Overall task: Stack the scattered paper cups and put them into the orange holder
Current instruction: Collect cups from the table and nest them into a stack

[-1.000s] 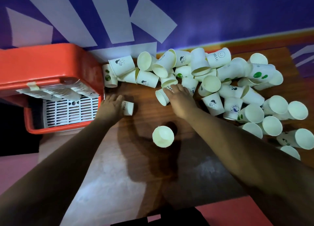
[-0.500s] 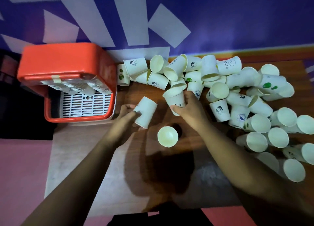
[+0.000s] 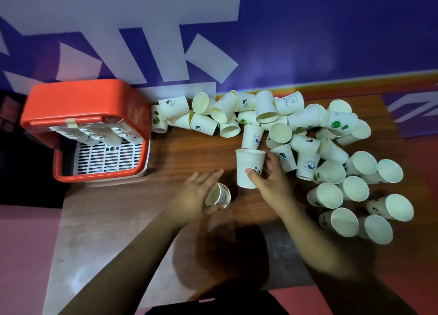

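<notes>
Several white paper cups point(image 3: 279, 115) lie scattered along the back and right of the wooden table point(image 3: 189, 148). The orange holder point(image 3: 83, 101) stands at the left, with stacked cup rows point(image 3: 94, 132) lying inside. My left hand point(image 3: 192, 196) holds a small cup point(image 3: 219, 196) at the table's middle, thumb under it; it shows a double rim, as if nested in another cup. My right hand point(image 3: 270, 184) grips a printed cup point(image 3: 248, 165) just right of it, thumb on the front, fingers behind.
A white slotted grid point(image 3: 106, 158) forms the holder's floor. A purple and white wall point(image 3: 284, 42) rises directly behind the table. Several upright cups point(image 3: 350, 196) crowd the right side. The table's front left edge meets a pink floor point(image 3: 23, 255).
My left hand carried its cup right and down onto the cup that stood alone mid-table. My right hand pulled a cup out of the pile toward the centre.
</notes>
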